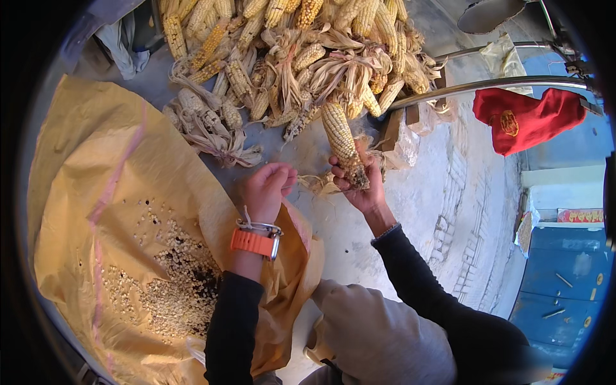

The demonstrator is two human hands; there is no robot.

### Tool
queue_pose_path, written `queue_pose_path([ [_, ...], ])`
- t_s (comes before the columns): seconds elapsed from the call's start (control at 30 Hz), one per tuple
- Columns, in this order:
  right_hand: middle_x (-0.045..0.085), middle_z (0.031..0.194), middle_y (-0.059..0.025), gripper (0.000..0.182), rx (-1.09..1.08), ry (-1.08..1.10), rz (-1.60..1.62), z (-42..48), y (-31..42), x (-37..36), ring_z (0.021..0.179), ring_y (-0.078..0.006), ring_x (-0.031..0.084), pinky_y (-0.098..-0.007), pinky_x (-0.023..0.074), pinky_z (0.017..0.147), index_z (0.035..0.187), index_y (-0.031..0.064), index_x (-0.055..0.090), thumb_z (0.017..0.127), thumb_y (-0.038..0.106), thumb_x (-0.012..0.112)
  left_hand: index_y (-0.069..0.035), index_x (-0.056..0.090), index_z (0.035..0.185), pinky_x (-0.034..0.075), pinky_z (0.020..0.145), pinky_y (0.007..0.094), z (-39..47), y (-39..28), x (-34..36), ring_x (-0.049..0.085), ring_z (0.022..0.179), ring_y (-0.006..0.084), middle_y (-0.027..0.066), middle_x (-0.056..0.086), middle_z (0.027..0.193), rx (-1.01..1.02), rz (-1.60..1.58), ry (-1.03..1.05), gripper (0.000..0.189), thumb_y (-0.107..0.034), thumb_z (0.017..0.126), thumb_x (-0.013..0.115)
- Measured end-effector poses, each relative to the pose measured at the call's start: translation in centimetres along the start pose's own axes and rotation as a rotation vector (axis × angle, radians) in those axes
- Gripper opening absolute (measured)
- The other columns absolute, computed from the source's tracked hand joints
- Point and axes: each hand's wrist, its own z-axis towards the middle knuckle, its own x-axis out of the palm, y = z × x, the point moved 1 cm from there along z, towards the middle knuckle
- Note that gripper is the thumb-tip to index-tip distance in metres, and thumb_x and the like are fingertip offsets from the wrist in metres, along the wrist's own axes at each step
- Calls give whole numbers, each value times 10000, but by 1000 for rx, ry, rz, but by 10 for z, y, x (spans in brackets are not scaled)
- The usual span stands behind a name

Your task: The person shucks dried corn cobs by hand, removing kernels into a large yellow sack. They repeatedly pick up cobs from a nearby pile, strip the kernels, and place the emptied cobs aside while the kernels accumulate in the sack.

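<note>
My right hand (361, 185) grips a pale yellow ear of corn (337, 130) around its lower end. The ear stands tilted, its kernels showing, with dark, ragged matter at the gripped end. To the left, my left hand (270, 185) is apart from the ear, fingers curled and thumb pressed against them. I see no clear object in it; fine strands lie near its fingertips. Below that forearm spreads a yellow woven plastic sheet or sack (159, 125) with pink stripes. Loose corn kernels (178, 303), pale and some dark, lie scattered and heaped on it.
A large pile of corn ears (293, 57), some with dry husks, lies ahead on the floor. Metal tubes (481, 87) carrying a red cloth (529, 118) reach in from the right. A cardboard box (399, 139) sits beside the pile, and a blue cabinet (558, 284) stands far right.
</note>
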Motion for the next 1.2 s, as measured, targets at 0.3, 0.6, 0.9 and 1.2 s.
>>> queue_pose_path([
  [0.3, 493, 921, -119, 388, 107, 6, 242, -4, -23, 22, 645, -164, 458, -194, 331, 381, 1206, 122, 418, 910, 361, 340, 20, 611, 910, 434, 561, 223, 55, 18, 51, 559, 660, 80, 28, 622, 754, 70, 139, 154, 261, -236, 861, 598],
  [0.6, 484, 585, -3, 309, 68, -356, -547, -15, -30, 26, 369, -75, 307, -190, 244, 349, 1141, 121, 425, 968, 358, 330, -16, 619, 1045, 425, 739, 219, 85, 42, 54, 548, 806, 74, 22, 631, 910, 79, 218, 133, 374, -321, 831, 637],
  [0.9, 624, 691, -117, 172, -185, -166, -2064, -42, 10, -73, 643, -289, 610, -383, 466, 570, 948, 43, 589, 836, 172, 570, 23, 602, 1031, 423, 743, 216, 92, 39, 35, 542, 821, 84, 26, 615, 921, 33, 102, 137, 338, -259, 846, 634],
  [1.2, 620, 874, -113, 344, -84, -366, -650, 83, 48, 16, 766, -186, 594, -330, 490, 664, 1020, -51, 537, 896, 270, 543, 18, 576, 1050, 449, 712, 232, 84, 50, 45, 556, 810, 89, 37, 615, 904, 154, 49, 101, 290, -200, 863, 609],
])
